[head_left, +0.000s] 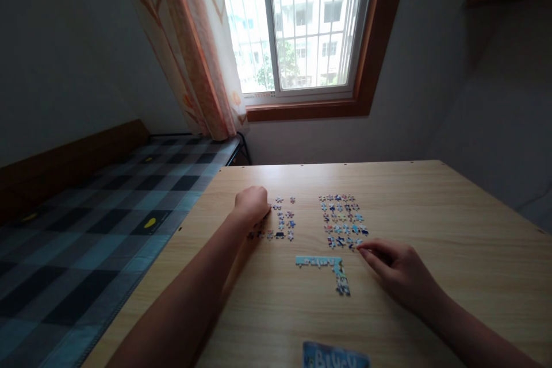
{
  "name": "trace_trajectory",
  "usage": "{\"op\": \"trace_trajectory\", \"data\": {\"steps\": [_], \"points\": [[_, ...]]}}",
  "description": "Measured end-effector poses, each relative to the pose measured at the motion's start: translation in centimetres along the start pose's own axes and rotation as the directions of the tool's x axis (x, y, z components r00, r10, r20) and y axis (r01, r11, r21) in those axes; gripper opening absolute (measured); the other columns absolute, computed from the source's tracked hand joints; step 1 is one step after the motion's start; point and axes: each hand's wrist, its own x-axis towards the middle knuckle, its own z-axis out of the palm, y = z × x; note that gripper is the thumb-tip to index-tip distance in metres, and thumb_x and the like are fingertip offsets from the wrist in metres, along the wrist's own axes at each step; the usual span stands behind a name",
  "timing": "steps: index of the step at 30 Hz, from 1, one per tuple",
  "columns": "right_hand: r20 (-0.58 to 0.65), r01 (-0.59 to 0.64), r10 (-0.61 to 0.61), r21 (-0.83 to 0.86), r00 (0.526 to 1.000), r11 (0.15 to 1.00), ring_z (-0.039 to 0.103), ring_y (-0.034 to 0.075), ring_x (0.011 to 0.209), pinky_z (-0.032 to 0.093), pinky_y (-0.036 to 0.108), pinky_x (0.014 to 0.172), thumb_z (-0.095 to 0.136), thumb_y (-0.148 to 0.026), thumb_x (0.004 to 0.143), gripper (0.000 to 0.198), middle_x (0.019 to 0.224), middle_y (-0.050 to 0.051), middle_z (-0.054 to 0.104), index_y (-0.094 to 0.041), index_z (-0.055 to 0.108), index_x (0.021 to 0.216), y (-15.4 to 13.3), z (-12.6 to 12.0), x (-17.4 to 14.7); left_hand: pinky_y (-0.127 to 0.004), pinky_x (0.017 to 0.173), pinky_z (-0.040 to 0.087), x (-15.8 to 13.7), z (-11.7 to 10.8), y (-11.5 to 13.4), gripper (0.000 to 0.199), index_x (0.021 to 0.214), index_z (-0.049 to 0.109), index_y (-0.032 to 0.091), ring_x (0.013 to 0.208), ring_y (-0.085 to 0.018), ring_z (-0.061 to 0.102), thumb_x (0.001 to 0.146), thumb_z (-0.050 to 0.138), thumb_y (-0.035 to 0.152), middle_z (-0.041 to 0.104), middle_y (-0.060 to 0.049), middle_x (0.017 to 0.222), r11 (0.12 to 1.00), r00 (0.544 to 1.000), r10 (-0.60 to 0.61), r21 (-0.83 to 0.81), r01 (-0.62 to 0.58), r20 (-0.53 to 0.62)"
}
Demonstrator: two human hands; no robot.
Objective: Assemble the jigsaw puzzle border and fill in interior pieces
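Observation:
My left hand is curled over the left group of loose puzzle pieces, its fingertips turned down and mostly hidden from me. What it holds, if anything, does not show. My right hand pinches thumb and forefinger on a small puzzle piece at the near right corner of the right group of pieces, which lie in rough rows. Between the hands and closer to me, a joined corner of puzzle forms an L shape, light blue along its top edge.
A blue box or card with white lettering lies at the table's near side, partly cut off. The wooden table stands beside a bed with a checked cover. Behind are a curtain and a barred window.

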Motion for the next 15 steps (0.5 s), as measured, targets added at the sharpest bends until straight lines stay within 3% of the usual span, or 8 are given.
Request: {"op": "trace_trajectory", "data": {"steps": [15], "points": [[-0.003, 0.015, -0.015, -0.008, 1.0, 1.0, 0.072, 0.024, 0.072, 0.055, 0.033, 0.061, 0.06, -0.044, 0.09, 0.029, 0.085, 0.008, 0.079, -0.023, 0.08, 0.088, -0.31, -0.06, -0.01, -0.027, 0.076, 0.052, 0.71, 0.36, -0.63, 0.021, 0.093, 0.079, 0.023, 0.098, -0.025, 0.07, 0.076, 0.073, 0.034, 0.077, -0.012, 0.109, 0.996, 0.999, -0.026, -0.09, 0.029, 0.039]]}}
